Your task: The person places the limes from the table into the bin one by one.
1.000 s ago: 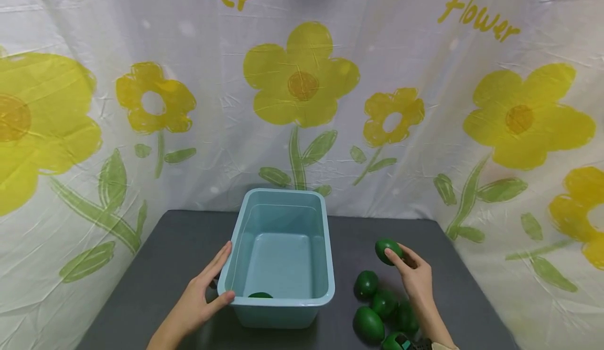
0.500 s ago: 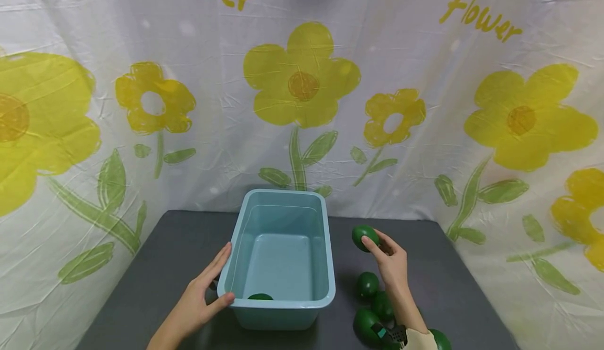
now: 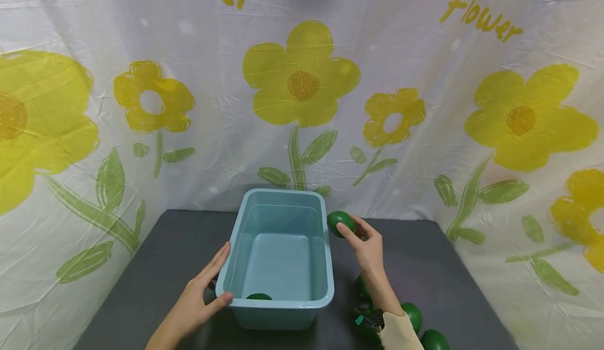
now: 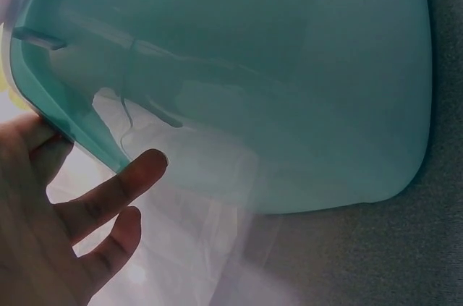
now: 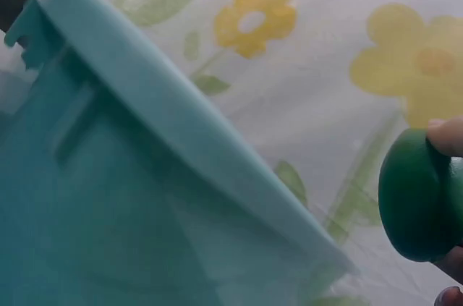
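My right hand holds a dark green, glossy avocado between thumb and fingers, beside the far right rim of a light blue plastic tub. The right wrist view shows the held avocado at its right edge, apart from the tub's rim. At the tub's near left corner rests my left hand, thumb on the rim and straight fingers along the outer left side. In the left wrist view, its fingers lie spread at the tub's wall. Inside the tub, another avocado shows just above the near rim.
Several more avocados lie on the dark grey table right of the tub, partly hidden by the right forearm and sleeve. Behind the table hangs a white curtain printed with yellow flowers.
My right hand has carried the avocado leftward and upward in the head view, from above the loose pile to beside the tub's right rim. The left hand stays at the tub's corner.
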`<state>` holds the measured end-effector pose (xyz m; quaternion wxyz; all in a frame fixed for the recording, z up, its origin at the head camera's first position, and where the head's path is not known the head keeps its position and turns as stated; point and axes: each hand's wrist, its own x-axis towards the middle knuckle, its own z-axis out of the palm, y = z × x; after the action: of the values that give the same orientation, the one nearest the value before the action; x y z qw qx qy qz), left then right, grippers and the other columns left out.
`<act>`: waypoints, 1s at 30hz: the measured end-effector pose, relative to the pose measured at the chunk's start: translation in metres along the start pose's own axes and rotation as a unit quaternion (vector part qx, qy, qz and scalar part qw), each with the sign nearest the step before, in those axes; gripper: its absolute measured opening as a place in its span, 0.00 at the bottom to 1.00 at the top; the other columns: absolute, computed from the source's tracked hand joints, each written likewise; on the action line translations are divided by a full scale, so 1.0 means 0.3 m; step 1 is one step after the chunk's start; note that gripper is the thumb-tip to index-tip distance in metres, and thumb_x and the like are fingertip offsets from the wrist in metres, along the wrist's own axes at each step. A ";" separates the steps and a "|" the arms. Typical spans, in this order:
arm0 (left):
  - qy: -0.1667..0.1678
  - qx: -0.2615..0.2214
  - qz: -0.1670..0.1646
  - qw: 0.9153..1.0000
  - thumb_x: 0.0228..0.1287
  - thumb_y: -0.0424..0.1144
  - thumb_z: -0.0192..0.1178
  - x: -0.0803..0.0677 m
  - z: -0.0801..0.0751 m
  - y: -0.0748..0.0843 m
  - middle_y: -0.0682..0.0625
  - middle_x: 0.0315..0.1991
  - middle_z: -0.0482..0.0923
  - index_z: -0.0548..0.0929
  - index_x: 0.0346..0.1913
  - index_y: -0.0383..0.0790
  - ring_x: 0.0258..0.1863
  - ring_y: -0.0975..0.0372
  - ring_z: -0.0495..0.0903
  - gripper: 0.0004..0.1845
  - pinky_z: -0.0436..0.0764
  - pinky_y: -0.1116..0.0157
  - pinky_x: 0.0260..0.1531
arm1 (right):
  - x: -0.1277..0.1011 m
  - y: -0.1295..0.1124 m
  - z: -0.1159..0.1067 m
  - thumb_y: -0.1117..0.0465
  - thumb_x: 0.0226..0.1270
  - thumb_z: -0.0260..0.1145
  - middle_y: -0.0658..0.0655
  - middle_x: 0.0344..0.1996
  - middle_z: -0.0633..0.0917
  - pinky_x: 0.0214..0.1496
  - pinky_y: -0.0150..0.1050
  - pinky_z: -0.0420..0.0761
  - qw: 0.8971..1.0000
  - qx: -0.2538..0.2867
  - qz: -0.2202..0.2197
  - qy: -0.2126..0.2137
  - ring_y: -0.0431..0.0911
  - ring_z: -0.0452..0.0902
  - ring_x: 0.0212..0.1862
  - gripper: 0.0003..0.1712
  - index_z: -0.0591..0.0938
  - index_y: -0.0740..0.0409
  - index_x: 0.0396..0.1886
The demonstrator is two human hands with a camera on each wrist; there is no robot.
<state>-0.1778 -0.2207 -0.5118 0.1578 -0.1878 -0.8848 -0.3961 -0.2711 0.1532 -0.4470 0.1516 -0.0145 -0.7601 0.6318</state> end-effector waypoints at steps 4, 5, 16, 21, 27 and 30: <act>-0.003 0.002 -0.004 1.000 0.68 0.44 0.71 0.000 0.001 -0.001 0.46 0.85 0.57 0.57 0.86 0.52 0.76 0.83 0.50 0.49 0.80 0.45 0.59 | 0.004 -0.024 0.043 0.53 0.66 0.80 0.56 0.44 0.90 0.41 0.36 0.74 1.000 0.005 -0.014 -0.021 0.43 0.76 0.38 0.25 0.89 0.55 0.61; -0.004 0.002 -0.006 1.000 0.68 0.44 0.71 0.000 0.001 -0.001 0.46 0.85 0.57 0.57 0.86 0.52 0.76 0.83 0.50 0.49 0.80 0.45 0.58 | 0.005 -0.030 0.051 0.54 0.66 0.80 0.56 0.44 0.90 0.40 0.36 0.74 0.999 0.006 -0.017 -0.029 0.43 0.76 0.38 0.25 0.89 0.55 0.61; 0.002 0.002 0.003 1.000 0.67 0.44 0.72 0.003 0.001 0.002 0.47 0.85 0.58 0.58 0.86 0.51 0.77 0.82 0.51 0.48 0.79 0.45 0.60 | 0.020 -0.074 0.119 0.54 0.65 0.80 0.58 0.49 0.91 0.38 0.35 0.75 0.995 -0.025 -0.040 -0.092 0.43 0.75 0.37 0.28 0.88 0.56 0.63; 0.001 0.002 0.004 1.000 0.68 0.44 0.71 0.005 0.001 0.001 0.48 0.85 0.57 0.58 0.86 0.51 0.77 0.82 0.51 0.48 0.79 0.43 0.60 | 0.025 -0.065 0.128 0.51 0.63 0.81 0.53 0.39 0.91 0.30 0.34 0.65 0.989 -0.075 -0.057 -0.110 0.37 0.62 0.24 0.30 0.87 0.55 0.64; 0.004 0.000 0.006 1.000 0.68 0.44 0.71 0.001 0.001 0.001 0.45 0.84 0.59 0.58 0.86 0.50 0.76 0.84 0.51 0.47 0.82 0.49 0.57 | 0.026 -0.060 0.119 0.50 0.63 0.81 0.54 0.45 0.92 0.32 0.36 0.63 0.985 -0.097 -0.072 -0.126 0.40 0.59 0.23 0.31 0.87 0.52 0.65; 0.004 -0.006 0.013 1.000 0.68 0.44 0.71 0.003 0.002 -0.002 0.43 0.84 0.59 0.59 0.86 0.49 0.76 0.84 0.52 0.47 0.83 0.54 0.54 | 0.025 -0.062 0.106 0.50 0.63 0.81 0.53 0.55 0.91 0.41 0.39 0.68 0.984 -0.102 -0.076 -0.121 0.47 0.75 0.35 0.31 0.86 0.50 0.65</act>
<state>-0.1789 -0.2204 -0.5122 0.1652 -0.1984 -0.8793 -0.4003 -0.2830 0.1206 -0.4325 0.1039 0.1047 -0.8321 0.5346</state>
